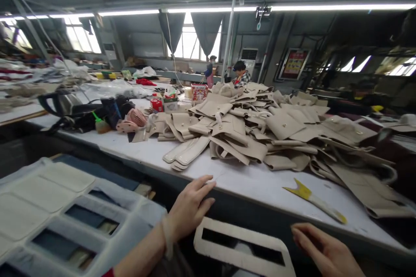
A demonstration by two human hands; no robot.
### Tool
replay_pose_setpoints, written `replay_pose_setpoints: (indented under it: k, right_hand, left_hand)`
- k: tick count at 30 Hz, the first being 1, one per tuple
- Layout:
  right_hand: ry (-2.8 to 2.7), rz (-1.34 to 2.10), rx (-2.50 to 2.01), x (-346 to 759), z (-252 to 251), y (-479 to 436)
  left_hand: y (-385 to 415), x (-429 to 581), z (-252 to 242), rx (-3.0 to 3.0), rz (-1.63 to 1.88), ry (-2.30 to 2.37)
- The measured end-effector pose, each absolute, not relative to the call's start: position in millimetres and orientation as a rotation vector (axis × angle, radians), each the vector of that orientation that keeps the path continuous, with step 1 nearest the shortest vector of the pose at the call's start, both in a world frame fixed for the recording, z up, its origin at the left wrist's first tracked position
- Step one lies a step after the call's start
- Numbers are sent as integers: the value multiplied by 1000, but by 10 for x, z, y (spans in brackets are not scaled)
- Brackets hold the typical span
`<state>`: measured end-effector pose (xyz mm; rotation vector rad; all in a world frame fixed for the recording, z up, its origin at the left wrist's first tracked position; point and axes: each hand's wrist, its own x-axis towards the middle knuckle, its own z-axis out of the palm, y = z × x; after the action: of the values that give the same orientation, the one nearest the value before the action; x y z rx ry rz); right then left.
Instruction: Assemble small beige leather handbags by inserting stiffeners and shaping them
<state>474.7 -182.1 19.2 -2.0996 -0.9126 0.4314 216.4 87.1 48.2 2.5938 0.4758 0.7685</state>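
Observation:
My left hand (191,203) reaches over the front edge of the white table (221,177), palm down, fingers stretched out and nothing visible in them. Below and between my hands is a pale, rounded frame-like piece (240,233) with a long dark slot; neither hand visibly grips it. At the lower right, my right hand (325,246) has its fingers curled and thumb and fingertip together; whatever they may pinch is too small to make out. Beyond it lies a yellow-and-white strip with a notched end (312,201). Pale strap-like pieces (186,152) lie beyond my left hand.
A large heap of beige bag pieces (234,127) covers much of the table. A pink fan (136,117), green-tipped bottle (100,123), red bottle (156,103) and kettle (65,103) stand at left. Pale panels with cut-outs (130,220) lie lower left. Two people are farther back.

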Motion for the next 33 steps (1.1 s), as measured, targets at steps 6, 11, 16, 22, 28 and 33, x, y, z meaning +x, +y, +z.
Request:
replay_pose_setpoints:
  k: [6, 11, 16, 22, 28, 33]
  right_hand:
    - [-1431, -120, -2259, 5043, 668, 385]
    - [-1450, -298, -2345, 5182, 717, 1995]
    - [-1303, -290, -2451, 5530, 671, 2477]
    - [-1054, -536, -2321, 6123, 1378, 1887]
    - [-1046, -725, -2019, 5850, 2006, 870]
    - [-1334, -651, -1777, 4799, 2070, 83]
  left_hand:
    - [1625, 3101, 422, 2736, 845, 543]
    - [1980, 3598, 307, 2776, 861, 536]
    - [2146, 3673, 131, 2749, 765, 511]
    - [2103, 3602, 151, 2615, 817, 490]
    - [1755, 3549, 777, 2462, 1215, 390]
    - [1257, 3164, 1415, 2394, 1281, 162]
